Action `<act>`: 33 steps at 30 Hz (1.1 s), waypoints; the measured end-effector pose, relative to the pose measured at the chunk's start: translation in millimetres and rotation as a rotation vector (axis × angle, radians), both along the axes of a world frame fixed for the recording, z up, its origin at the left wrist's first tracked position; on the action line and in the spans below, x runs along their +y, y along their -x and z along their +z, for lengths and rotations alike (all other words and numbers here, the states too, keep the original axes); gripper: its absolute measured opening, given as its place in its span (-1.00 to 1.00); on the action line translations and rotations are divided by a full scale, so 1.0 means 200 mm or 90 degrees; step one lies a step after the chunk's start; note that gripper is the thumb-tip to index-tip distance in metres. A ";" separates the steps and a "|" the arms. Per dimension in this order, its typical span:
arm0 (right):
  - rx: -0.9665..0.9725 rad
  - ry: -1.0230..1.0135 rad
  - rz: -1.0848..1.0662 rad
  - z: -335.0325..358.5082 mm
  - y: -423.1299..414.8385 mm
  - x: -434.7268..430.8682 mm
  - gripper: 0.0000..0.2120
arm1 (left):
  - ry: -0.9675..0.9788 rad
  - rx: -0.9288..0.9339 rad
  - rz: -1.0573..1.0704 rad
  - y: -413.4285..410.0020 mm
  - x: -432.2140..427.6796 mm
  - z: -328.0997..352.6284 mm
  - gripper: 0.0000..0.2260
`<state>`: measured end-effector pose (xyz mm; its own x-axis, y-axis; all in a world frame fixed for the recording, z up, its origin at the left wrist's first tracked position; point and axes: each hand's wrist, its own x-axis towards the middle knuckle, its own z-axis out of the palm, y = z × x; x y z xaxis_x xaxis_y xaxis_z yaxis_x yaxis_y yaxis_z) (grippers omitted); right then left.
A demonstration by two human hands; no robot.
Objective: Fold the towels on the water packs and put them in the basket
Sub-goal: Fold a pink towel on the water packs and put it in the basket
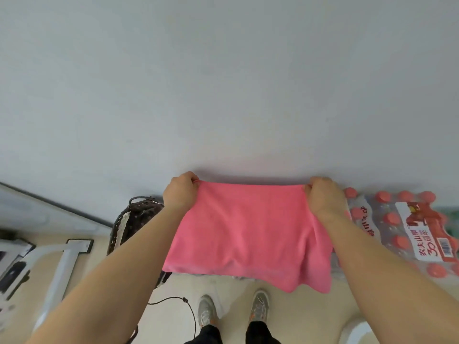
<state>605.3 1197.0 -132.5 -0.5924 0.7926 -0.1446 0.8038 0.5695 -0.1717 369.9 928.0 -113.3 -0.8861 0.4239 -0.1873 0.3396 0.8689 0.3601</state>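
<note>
The pink towel (248, 232) fills the centre of the frame. It seems to lie spread over the water packs (409, 227), whose red caps show only at the right edge. The packs likely serve as a raised table here, so the person can fold standing up.

The left grip (180, 192) pinches the towel's far left corner, fingers curled round the hem. The right grip (323, 198) pinches the far right corner the same way. Holding both corners apart draws the far edge taut and straight against the wall, probably to square the cloth before a fold. The near edge is looser: it sags at the lower right and hangs past the packs, above the person's shoes (233, 310) on the floor.

The dark woven basket (135, 219) stands just left of the towel, partly hidden by the left forearm, close enough for a short carry once the folding is done.
</note>
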 end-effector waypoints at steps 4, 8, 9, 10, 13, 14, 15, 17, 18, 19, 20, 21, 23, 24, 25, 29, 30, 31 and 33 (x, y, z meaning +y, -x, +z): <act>-0.034 -0.083 -0.031 -0.05 0.02 -0.05 -0.71 | 0.049 0.098 -0.046 -0.02 0.00 -0.06 -0.72; 0.002 -0.066 -0.034 -0.02 0.02 -0.12 -0.73 | 0.012 0.150 -0.145 -0.18 0.05 -0.07 -0.64; 0.004 -0.046 -0.037 0.00 0.00 -0.13 -0.73 | -0.009 0.137 -0.181 -0.24 0.08 -0.07 -0.65; 0.004 -0.022 -0.042 0.01 -0.03 -0.15 -0.72 | -0.026 0.122 -0.216 -0.29 0.11 -0.07 -0.66; 0.007 0.020 -0.071 0.03 -0.17 -0.19 -0.68 | -0.050 0.071 -0.309 -0.46 0.24 -0.07 -0.68; 0.011 0.022 -0.085 0.04 -0.23 -0.20 -0.67 | -0.054 0.053 -0.339 -0.52 0.29 -0.07 -0.68; 0.018 0.022 -0.101 0.04 -0.29 -0.20 -0.67 | -0.055 0.039 -0.368 -0.57 0.35 -0.07 -0.68; 0.035 0.023 -0.136 0.03 -0.42 -0.19 -0.67 | -0.048 0.021 -0.417 -0.65 0.45 -0.07 -0.68; 0.047 0.030 -0.155 0.02 -0.49 -0.18 -0.68 | -0.046 0.012 -0.438 -0.69 0.51 -0.07 -0.69; 0.059 0.040 -0.176 0.01 -0.55 -0.17 -0.68 | -0.048 0.002 -0.459 -0.72 0.56 -0.07 -0.69; 0.069 0.054 -0.194 -0.01 -0.61 -0.16 -0.69 | -0.051 -0.006 -0.478 -0.76 0.61 -0.07 -0.69; 0.070 0.071 -0.210 -0.02 -0.65 -0.16 -0.72 | -0.052 -0.012 -0.494 -0.79 0.66 -0.07 -0.69; 0.069 0.105 -0.225 -0.05 -0.69 -0.16 -0.76 | -0.054 -0.024 -0.518 -0.85 0.74 -0.07 -0.70; 0.077 0.115 -0.228 -0.06 -0.70 -0.16 -0.75 | -0.054 -0.034 -0.529 -0.88 0.78 -0.07 -0.70; 0.088 0.126 -0.232 -0.07 -0.70 -0.17 -0.73 | -0.050 -0.045 -0.539 -0.91 0.82 -0.07 -0.69; 0.158 0.161 -0.219 -0.09 -0.65 -0.16 -0.84 | -0.054 -0.076 -0.550 -0.99 0.94 -0.07 -0.67; 0.186 0.173 -0.221 -0.09 -0.64 -0.16 -0.89 | -0.062 -0.072 -0.558 -1.01 0.96 -0.07 -0.66; 0.218 0.184 -0.227 -0.09 -0.63 -0.15 -0.89 | -0.069 -0.063 -0.575 -1.03 0.98 -0.07 -0.64; 0.288 0.222 -0.253 -0.09 -0.62 -0.14 -0.90 | -0.085 -0.052 -0.618 -1.06 1.02 -0.07 -0.61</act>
<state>728.3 1169.2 -150.1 -0.3292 0.9141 -0.2368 0.7460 0.0980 -0.6587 581.1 1133.0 -126.9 -0.1279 0.9832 -0.1301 0.8545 0.1758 0.4887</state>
